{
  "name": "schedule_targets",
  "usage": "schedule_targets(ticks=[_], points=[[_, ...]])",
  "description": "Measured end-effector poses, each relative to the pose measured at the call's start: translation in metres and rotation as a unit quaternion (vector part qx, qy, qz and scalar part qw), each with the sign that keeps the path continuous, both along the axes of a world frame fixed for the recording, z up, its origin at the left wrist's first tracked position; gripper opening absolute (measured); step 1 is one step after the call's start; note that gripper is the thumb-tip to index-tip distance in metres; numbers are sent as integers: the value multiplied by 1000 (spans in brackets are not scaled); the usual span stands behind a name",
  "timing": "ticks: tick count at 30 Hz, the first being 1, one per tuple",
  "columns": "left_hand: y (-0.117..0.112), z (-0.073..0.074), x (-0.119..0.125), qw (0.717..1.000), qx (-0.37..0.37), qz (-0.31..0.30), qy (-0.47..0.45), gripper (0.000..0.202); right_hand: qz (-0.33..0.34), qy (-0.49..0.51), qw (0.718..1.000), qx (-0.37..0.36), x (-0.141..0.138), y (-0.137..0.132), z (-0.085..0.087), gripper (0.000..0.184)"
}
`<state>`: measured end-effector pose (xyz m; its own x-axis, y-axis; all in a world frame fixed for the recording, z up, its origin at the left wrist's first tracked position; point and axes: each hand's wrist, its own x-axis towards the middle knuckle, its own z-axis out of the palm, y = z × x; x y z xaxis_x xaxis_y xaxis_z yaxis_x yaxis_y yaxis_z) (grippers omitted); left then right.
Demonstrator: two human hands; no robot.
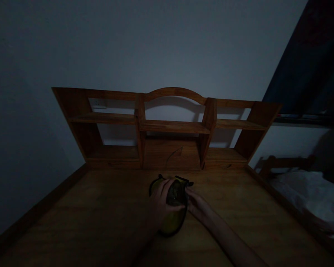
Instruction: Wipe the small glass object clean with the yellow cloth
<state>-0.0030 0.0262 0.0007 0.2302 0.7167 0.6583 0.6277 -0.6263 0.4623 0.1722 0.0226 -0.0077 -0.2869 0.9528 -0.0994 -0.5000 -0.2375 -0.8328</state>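
A yellow-green item with black edging (pixel 171 224), which looks like a soft pouch, is held at the middle of the wooden desk. My left hand (pixel 160 202) curls over its left side, thumb and fingers spread around a dark, faintly shiny part (pixel 176 191) that I cannot make out. At the item's right black edge, my right hand (pixel 196 203) has its fingers closed on the rim. Dim light hides the fingertips and the inside of the item.
Behind the hands, a wooden shelf unit (pixel 174 127) with an arched top rail stands along the back of the desk (pixel 100 211). A wall socket (pixel 98 104) shows through its left part. To the right are a pale plastic-like bundle (pixel 308 193) and a dark curtain (pixel 311 63).
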Motion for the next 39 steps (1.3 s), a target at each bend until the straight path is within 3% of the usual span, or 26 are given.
schedule_targets(ticks=[5,10,14,20,28,33,39], points=[[-2,6,2,996,-32,-2,-80,82,29,60,997,26,-1,-4,5,25],[4,1,4,984,-58,-38,-164,82,-6,48,997,61,0,-6,11,45],[7,-3,5,975,-78,-39,-204,80,-21,31,997,67,-2,-5,11,47],[5,1,3,982,-70,-59,-166,80,-17,4,996,82,-4,-6,13,50],[1,6,3,991,-57,-27,-120,77,-73,-92,986,121,-2,-1,-3,55],[1,8,-2,993,-53,-34,-101,78,-94,-128,976,150,-9,-8,3,46],[5,9,-5,993,-39,-79,-82,87,-115,-91,978,146,-9,-8,8,40]])
